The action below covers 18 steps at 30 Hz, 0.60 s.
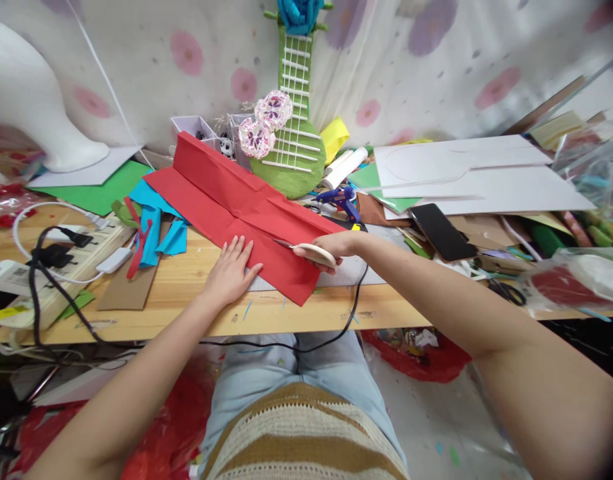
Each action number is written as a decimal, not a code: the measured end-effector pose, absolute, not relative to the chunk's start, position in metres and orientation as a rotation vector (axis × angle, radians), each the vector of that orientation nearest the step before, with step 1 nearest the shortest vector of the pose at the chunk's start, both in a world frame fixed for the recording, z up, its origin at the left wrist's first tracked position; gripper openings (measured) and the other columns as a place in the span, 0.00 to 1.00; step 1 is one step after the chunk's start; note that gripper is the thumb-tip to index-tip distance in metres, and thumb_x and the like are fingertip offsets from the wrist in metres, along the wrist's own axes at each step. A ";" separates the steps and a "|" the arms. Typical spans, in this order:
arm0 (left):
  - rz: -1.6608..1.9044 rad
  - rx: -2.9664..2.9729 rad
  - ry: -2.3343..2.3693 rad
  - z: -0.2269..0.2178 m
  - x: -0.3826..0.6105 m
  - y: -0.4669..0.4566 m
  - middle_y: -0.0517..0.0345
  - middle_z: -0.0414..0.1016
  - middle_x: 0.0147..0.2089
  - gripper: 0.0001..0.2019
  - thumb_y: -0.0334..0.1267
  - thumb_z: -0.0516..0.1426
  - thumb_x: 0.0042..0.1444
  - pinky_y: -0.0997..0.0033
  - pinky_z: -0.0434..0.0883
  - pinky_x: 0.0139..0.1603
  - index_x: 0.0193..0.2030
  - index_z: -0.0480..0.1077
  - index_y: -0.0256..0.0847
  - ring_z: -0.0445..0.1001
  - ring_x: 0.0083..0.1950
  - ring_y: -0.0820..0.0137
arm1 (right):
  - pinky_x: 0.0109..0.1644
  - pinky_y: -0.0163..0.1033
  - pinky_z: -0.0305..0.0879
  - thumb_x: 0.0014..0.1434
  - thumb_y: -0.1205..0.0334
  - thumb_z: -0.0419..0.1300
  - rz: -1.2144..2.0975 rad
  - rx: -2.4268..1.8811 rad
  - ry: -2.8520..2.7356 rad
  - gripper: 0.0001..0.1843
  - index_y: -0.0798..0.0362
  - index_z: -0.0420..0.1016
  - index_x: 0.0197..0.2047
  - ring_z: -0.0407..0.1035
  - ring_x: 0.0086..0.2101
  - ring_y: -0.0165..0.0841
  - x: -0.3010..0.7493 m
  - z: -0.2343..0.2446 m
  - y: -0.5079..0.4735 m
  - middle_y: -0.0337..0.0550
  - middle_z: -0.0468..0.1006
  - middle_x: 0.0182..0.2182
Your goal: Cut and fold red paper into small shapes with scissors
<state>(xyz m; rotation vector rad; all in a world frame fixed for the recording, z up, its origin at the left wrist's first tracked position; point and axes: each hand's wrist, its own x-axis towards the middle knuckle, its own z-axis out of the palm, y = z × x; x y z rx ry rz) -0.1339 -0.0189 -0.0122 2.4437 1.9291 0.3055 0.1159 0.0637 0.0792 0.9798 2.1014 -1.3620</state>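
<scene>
A large creased sheet of red paper (pixel 221 193) lies slantwise over the wooden table, its far part folded up. My left hand (pixel 232 269) rests flat on its near edge, fingers spread. In my right hand (pixel 335 248) is a pair of scissors (pixel 314 253) with pale handles, the fingers wrapped through them. The narrow blades point left into the red sheet, along a slit that runs from its right end. How far apart the blades are I cannot tell.
Behind the paper stands a green lute-shaped craft piece (pixel 291 147) with flowers. A blue glue gun (pixel 340 200) and a phone (pixel 442 231) lie to the right. Blue scraps (pixel 149 237) and a power strip (pixel 81 257) are leftward. A black cable (pixel 354 307) hangs over the front edge.
</scene>
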 end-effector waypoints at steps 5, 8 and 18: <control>0.276 2.442 1.942 -0.011 -0.133 -0.020 0.40 0.49 0.69 0.33 0.53 0.41 0.62 0.54 0.46 0.68 0.66 0.54 0.29 0.45 0.70 0.57 | 0.25 0.34 0.54 0.54 0.29 0.42 -1.329 1.017 2.058 0.37 0.56 0.62 0.20 0.59 0.19 0.25 0.114 0.074 0.065 0.43 0.67 0.18; 0.278 2.445 1.939 -0.011 -0.133 -0.020 0.40 0.49 0.69 0.33 0.53 0.41 0.62 0.54 0.46 0.68 0.66 0.54 0.29 0.45 0.70 0.58 | 0.24 0.33 0.53 0.54 0.27 0.36 -1.341 1.007 2.008 0.40 0.56 0.61 0.19 0.58 0.19 0.24 0.112 0.074 0.068 0.44 0.67 0.18; 0.284 2.459 1.918 -0.013 -0.135 -0.020 0.39 0.48 0.69 0.35 0.55 0.40 0.62 0.54 0.46 0.68 0.66 0.53 0.28 0.44 0.70 0.57 | 0.22 0.31 0.49 0.47 0.21 0.33 -1.476 0.970 1.880 0.43 0.56 0.59 0.21 0.60 0.20 0.25 0.104 0.072 0.077 0.43 0.66 0.18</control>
